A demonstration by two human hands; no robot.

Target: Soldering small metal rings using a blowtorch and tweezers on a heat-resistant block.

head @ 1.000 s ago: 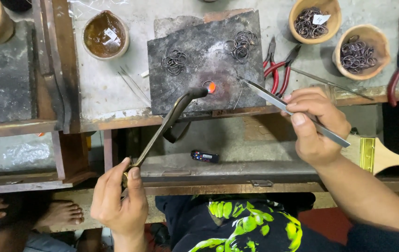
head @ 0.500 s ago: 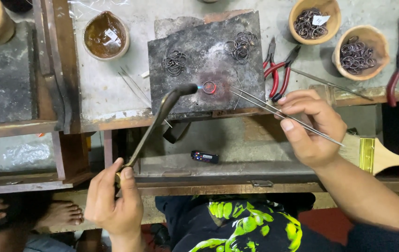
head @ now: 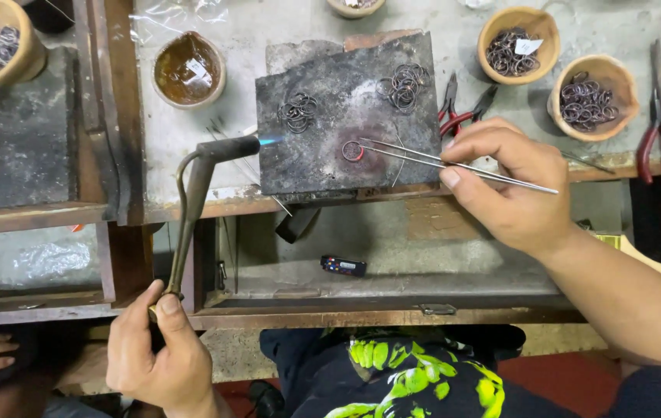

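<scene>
The left hand [head: 162, 356] is clamped around the lower end of a bent metal torch [head: 195, 193], whose nozzle points across the dark soldering block [head: 322, 166] with a small blue flame [head: 272, 140] at its tip. The right hand [head: 512, 186] pinches a pair of long steel tweezers [head: 454, 162], fingers pressed together on the shaft, and the tweezer tips reach a small wire ring [head: 353, 151] that glows red near the middle of the block. Two loose clusters of similar rings [head: 297, 113] lie farther back on the block, and two clay bowls [head: 518, 35] of more rings stand on the grey surface [head: 245, 31] to the right, beside red-handled pliers [head: 462, 112].

The flame is off to the left of the glowing ring, nearer the left cluster, so heat could stray onto rings that are not being worked and discolour or fuse them. The ring itself is thin (and already red), so too long under the flame could likely melt it or collapse the joint. A slip of the tweezers could flick it off the block's near edge into the open tray below. The right hand's fingers sit well apart from the flame, but the steel shaft may grow hot.
</scene>
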